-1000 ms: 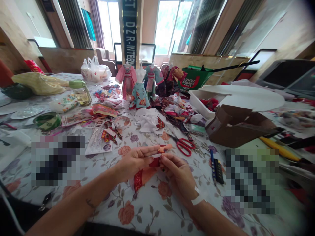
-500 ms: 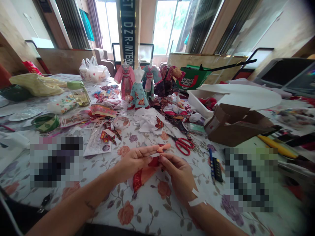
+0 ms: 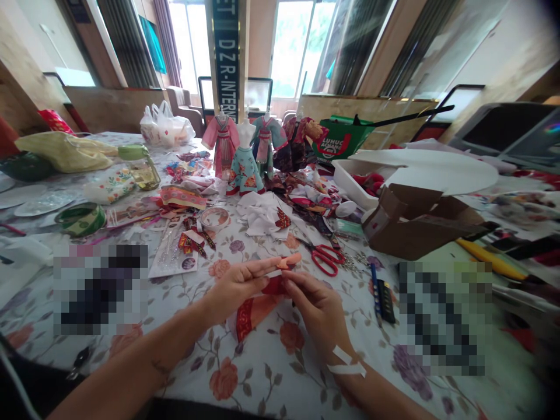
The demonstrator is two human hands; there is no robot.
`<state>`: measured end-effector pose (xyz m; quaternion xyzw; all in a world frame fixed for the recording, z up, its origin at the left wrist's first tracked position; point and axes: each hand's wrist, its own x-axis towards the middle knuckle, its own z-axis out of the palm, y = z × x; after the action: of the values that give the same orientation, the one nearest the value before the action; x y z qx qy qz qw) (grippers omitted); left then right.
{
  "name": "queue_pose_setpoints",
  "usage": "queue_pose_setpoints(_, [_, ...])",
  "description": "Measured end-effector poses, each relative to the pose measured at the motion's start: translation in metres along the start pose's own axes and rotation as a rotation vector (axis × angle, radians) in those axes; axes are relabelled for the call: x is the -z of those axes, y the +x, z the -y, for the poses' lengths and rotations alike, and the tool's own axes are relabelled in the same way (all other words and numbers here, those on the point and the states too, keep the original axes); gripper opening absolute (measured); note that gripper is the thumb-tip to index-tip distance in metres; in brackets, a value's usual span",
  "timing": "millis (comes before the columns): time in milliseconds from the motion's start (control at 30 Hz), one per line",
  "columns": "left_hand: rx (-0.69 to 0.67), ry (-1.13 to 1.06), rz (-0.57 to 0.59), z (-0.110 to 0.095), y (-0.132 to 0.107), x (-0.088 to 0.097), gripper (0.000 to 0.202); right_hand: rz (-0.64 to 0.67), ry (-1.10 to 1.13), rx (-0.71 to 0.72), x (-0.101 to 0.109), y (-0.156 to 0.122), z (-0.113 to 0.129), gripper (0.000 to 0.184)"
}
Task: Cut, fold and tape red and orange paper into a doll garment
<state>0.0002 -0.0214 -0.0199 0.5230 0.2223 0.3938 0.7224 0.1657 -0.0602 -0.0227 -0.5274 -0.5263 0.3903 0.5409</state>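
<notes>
A small piece of red and orange fabric (image 3: 259,312) with a patterned red border is held up between my two hands over the flowered tablecloth (image 3: 188,350). My left hand (image 3: 238,287) pinches it from the left, thumb below and fingers stretched along the top. From the right, my right hand (image 3: 317,303) grips its edge between thumb and bent fingers. A short white strip (image 3: 275,273) lies on the fabric by my left fingertips. White tape pieces (image 3: 347,369) stick to my right wrist. Red-handled scissors (image 3: 326,256) lie just beyond my right hand.
Small dressed mannequins (image 3: 245,166) stand at the back among fabric scraps (image 3: 265,214). A cardboard box (image 3: 415,227) and a green bag (image 3: 343,139) are on the right. A blue pencil (image 3: 375,291) lies near my right forearm. Green tape rolls (image 3: 81,219) and a bottle (image 3: 140,169) are left.
My right hand has turned slightly and its wrist shifted, so the tape pieces on it sit differently. More red fabric shows between the hands. My left hand has barely moved.
</notes>
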Motion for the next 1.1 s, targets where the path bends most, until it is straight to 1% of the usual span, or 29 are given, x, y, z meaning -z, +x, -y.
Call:
queue_pose_setpoints(133, [0.002,0.000,0.012,-0.001,0.000,0.000,0.040,-0.007,-0.070,0.046,0.000,-0.001,0.002,0.017])
queue_pose_setpoints(233, [0.010,-0.045,0.020,0.000,0.000,0.000,0.040,-0.020,-0.099,0.083,-0.001,-0.002,0.004,0.019])
queue_pose_setpoints(367, [0.037,-0.089,-0.015,0.002,0.000,0.000,0.040,-0.023,-0.112,0.106,0.000,-0.003,0.002,0.021])
queue_pose_setpoints(500, [0.054,-0.139,-0.004,0.000,0.001,-0.001,0.041,-0.015,-0.150,0.143,0.002,-0.003,0.000,0.028])
queue_pose_setpoints(600, [0.064,-0.125,-0.026,-0.001,0.001,-0.001,0.040,-0.002,-0.116,0.141,0.004,-0.003,0.002,0.027])
queue_pose_setpoints(667, [0.060,-0.119,-0.030,0.000,0.001,-0.001,0.040,0.015,-0.067,0.120,0.004,-0.003,0.004,0.023])
queue_pose_setpoints(767, [0.047,-0.140,-0.004,0.001,0.000,-0.001,0.039,0.071,-0.012,0.068,0.003,-0.003,0.005,0.017])
queue_pose_setpoints(900, [0.039,-0.147,0.028,0.001,-0.001,0.000,0.040,0.150,0.111,-0.068,0.002,0.000,0.001,0.021])
queue_pose_setpoints(1000, [0.026,-0.130,0.036,0.002,-0.001,0.000,0.040,0.155,0.242,-0.184,0.002,0.003,-0.004,0.024])
queue_pose_setpoints(1100, [0.016,-0.121,0.027,0.005,0.000,0.002,0.039,0.125,0.292,-0.217,0.002,0.007,-0.004,0.025])
